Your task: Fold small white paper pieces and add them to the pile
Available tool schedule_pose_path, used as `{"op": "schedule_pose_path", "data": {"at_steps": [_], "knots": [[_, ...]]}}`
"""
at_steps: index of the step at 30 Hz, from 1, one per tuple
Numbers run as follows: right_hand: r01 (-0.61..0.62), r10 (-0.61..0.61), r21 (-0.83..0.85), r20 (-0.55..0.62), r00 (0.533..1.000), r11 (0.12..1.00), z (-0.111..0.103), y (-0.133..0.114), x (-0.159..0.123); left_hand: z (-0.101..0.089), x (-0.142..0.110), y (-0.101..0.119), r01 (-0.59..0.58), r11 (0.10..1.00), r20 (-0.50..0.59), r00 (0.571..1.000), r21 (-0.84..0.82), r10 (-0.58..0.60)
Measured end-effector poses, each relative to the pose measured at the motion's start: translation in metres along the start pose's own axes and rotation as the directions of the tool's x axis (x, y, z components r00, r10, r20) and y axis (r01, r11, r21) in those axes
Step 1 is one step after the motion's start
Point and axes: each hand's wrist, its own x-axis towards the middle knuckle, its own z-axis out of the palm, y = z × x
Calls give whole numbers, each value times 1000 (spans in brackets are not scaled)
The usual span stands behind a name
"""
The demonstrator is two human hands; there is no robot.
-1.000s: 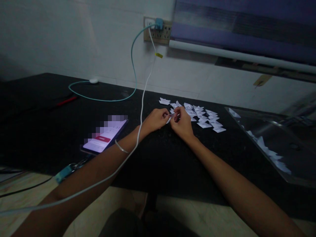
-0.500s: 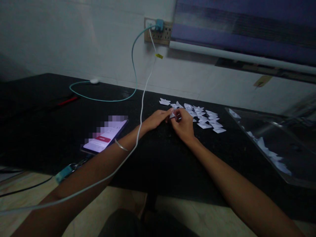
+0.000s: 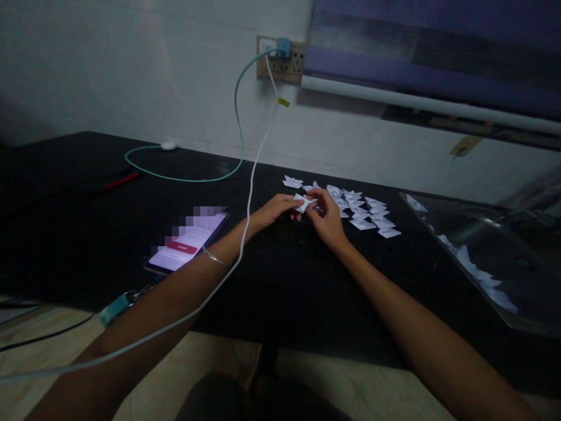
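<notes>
Between my two hands, just above the dark counter (image 3: 272, 280), is a small folded white paper boat (image 3: 301, 203). My left hand (image 3: 280, 209) pinches its left side with thumb and fingers. My right hand (image 3: 326, 217) grips the right side, its fingers curled around and partly hiding the paper. Several finished-looking paper boats (image 3: 363, 224) stand in slanting rows just behind and to the right of my right hand. One more paper boat (image 3: 293, 182) sits apart, beyond my left hand.
A phone (image 3: 186, 242) with a lit screen lies beside my left forearm. A white cable (image 3: 250, 199) crosses over that arm from the wall socket (image 3: 280, 58). At the right, a metal sink (image 3: 517, 257) has several paper boats along its edge. A teal cable (image 3: 188, 179) loops behind.
The paper has come more into view between my hands, its folded shape now spread wider. My right fingers have shifted slightly up and opened around it.
</notes>
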Motion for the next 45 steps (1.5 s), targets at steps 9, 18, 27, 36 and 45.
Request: {"op": "schedule_pose_path", "data": {"at_steps": [9,18,27,36,45], "knots": [[-225,217,220,58,974,949,-3,17,8,0,1,-8,-62,988,57,997,141,54],[-217,219,251,23,976,943,-3,13,7,0,-3,3,-28,999,89,996,37,24],[-207,196,272,66,978,940,-2,13,6,3,-6,1,-51,977,-16,998,205,56],[-137,104,264,136,985,955,-5,13,4,2,-1,1,8,999,-172,985,53,1],[-157,178,342,-30,984,927,-4,19,8,1,-7,7,-93,977,-282,959,-191,36]]}}
